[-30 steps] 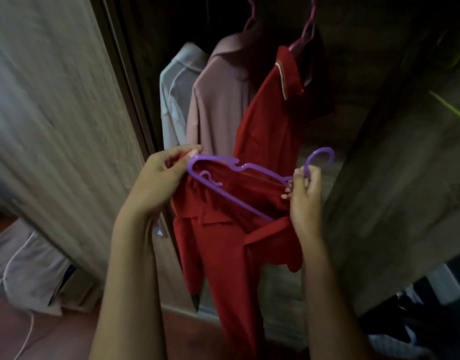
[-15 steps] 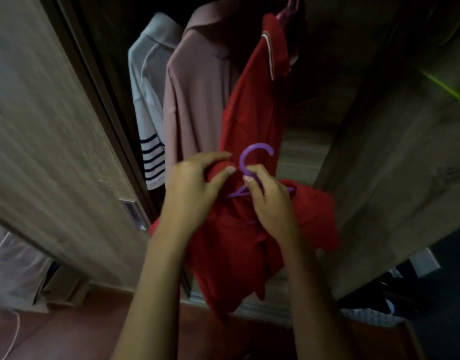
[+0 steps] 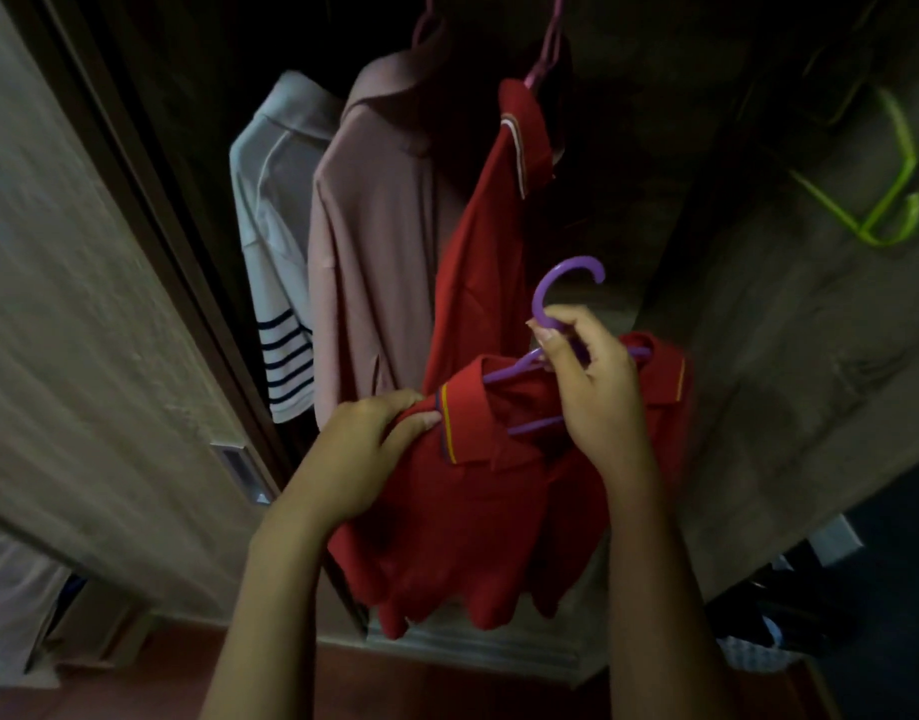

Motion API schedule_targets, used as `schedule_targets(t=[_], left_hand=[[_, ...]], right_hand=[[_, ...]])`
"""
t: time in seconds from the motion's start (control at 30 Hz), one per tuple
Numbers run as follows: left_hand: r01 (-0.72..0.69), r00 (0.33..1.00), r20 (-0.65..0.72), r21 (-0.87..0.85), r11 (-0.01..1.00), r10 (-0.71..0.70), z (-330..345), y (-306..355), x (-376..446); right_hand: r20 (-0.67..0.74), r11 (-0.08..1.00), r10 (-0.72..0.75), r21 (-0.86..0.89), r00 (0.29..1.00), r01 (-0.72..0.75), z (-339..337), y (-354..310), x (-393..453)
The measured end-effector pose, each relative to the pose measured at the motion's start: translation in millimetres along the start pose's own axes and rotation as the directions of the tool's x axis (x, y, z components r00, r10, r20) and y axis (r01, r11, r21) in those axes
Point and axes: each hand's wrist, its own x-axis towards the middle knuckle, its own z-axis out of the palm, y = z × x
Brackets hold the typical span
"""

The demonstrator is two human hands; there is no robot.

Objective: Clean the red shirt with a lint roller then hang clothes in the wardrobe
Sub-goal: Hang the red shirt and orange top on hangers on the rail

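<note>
Red shirt (image 3: pixel 478 511), purple hanger (image 3: pixel 561 293), navy-striped white shirt (image 3: pixel 278 283).

Nothing here can be read from where I stand: no lettering, label, brand or number shows on the clothes, the hangers or the wardrobe doors. The light is dim, and any tag there might be is too small to make out.

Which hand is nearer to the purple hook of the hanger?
Right. The right hand pinches the hanger neck just under the purple hook; the left hand is lower and to the left, gripping the red shirt.
</note>
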Motion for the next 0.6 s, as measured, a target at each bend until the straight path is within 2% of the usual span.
schedule_targets(t=[0.13,0.27,0.37,0.43,0.5,0.53,0.57,0.6], left_hand=[[0.000,0.998,0.061,-0.007,1.000,0.000,-2.4,-1.4,6.2],[-0.025,0.990,0.137,-0.023,0.999,0.028,-1.0,-5.3,8.1],[-0.050,0.994,0.084,-0.152,0.987,0.063,7.6,3.8,10.3],[-0.051,0.999,0.008,-0.169,0.984,0.053,14.2,7.8,14.8],[-0.045,0.997,-0.066,-0.177,0.983,0.034,19.3,10.0,19.0],[-0.055,0.994,-0.100,-0.183,0.982,0.037,21.1,12.3,20.1],[-0.073,0.990,-0.130,-0.183,0.980,0.049,22.7,14.9,20.7],[-0.091,0.986,-0.154,-0.174,0.981,0.064,23.6,18.6,21.1]], right_hand=[[-0.068,1.000,0.009,0.011,0.998,-0.008,-3.8,7.3,14.3],[0.091,1.000,-0.009,-0.011,0.996,0.010,6.8,-0.9,14.8],[0.119,0.998,0.040,-0.047,0.992,-0.035,2.4,-2.4,26.2],[0.000,0.983,-0.009,-0.186,1.000,0.009,-1.7,-4.4,26.5],[-0.264,0.983,0.014,-0.174,0.964,-0.062,-4.4,-5.8,12.3],[-0.373,0.984,0.103,-0.099,0.922,-0.150,-4.9,-5.1,2.3],[-0.394,0.967,0.230,-0.009,0.890,-0.254,-4.5,-3.9,-7.1],[-0.324,0.926,0.377,0.104,0.868,-0.363,-3.1,-0.6,-13.3]])
